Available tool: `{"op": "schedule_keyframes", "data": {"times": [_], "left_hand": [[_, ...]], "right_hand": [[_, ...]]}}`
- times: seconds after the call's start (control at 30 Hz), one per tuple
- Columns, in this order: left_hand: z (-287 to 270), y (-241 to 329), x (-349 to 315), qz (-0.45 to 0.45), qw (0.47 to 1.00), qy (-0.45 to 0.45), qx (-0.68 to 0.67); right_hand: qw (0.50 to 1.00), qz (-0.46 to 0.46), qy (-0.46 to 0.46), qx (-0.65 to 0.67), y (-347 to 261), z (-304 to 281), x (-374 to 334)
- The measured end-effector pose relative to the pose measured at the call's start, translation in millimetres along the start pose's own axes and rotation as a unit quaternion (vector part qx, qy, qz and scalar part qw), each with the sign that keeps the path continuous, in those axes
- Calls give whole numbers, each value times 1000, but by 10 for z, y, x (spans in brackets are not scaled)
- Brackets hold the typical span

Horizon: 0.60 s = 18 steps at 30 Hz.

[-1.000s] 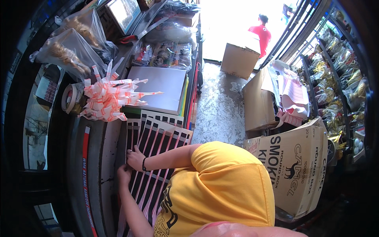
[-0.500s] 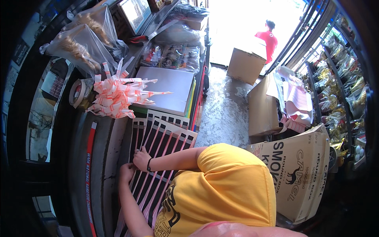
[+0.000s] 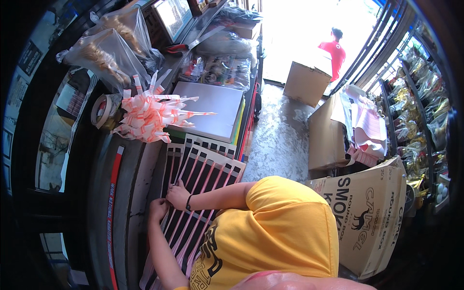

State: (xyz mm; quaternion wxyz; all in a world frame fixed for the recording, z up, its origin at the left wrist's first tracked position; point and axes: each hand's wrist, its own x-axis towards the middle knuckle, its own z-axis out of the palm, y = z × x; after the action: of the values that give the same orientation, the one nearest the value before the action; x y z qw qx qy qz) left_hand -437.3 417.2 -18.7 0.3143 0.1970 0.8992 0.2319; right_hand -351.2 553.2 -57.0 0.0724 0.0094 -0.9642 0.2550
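Black sheets with pale borders (image 3: 223, 163) lie stacked in front of me, with long thin pink-and-white strips (image 3: 197, 173) laid along them in rows. At the sheets' left side, my right hand (image 3: 178, 195), with a dark band at its wrist, has its fingers pinched together. Just left of and below it, close by, is my left hand (image 3: 158, 210), its fingers curled closed at the sheet's edge. What the fingertips grip is too small to make out. Beyond the hands rises a bunch of white strips with orange-red marks (image 3: 152, 113).
Behind the sheets sit a stack of white paper (image 3: 208, 108) and plastic-wrapped packets (image 3: 226, 72). A tape roll (image 3: 100, 111) and clear bags (image 3: 104, 58) stand at the far left. Cardboard boxes (image 3: 369, 217) line the right. A person in red (image 3: 333, 53) is outside the doorway.
The whole view has shifted slightly, so the surroundings sit a little farther right. Both hands stay together at the same part of the sheets, with little visible finger movement.
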Motion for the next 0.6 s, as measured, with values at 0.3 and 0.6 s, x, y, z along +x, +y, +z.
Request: {"op": "schedule_keyframes", "data": {"times": [0.3, 0.6], "left_hand": [[101, -8, 11, -15, 999, 49, -13], [198, -141, 16, 29, 995, 44, -89]], "right_hand": [[1000, -28, 13, -5, 43, 101, -16], [993, 23, -30, -109, 18, 5, 73]]}}
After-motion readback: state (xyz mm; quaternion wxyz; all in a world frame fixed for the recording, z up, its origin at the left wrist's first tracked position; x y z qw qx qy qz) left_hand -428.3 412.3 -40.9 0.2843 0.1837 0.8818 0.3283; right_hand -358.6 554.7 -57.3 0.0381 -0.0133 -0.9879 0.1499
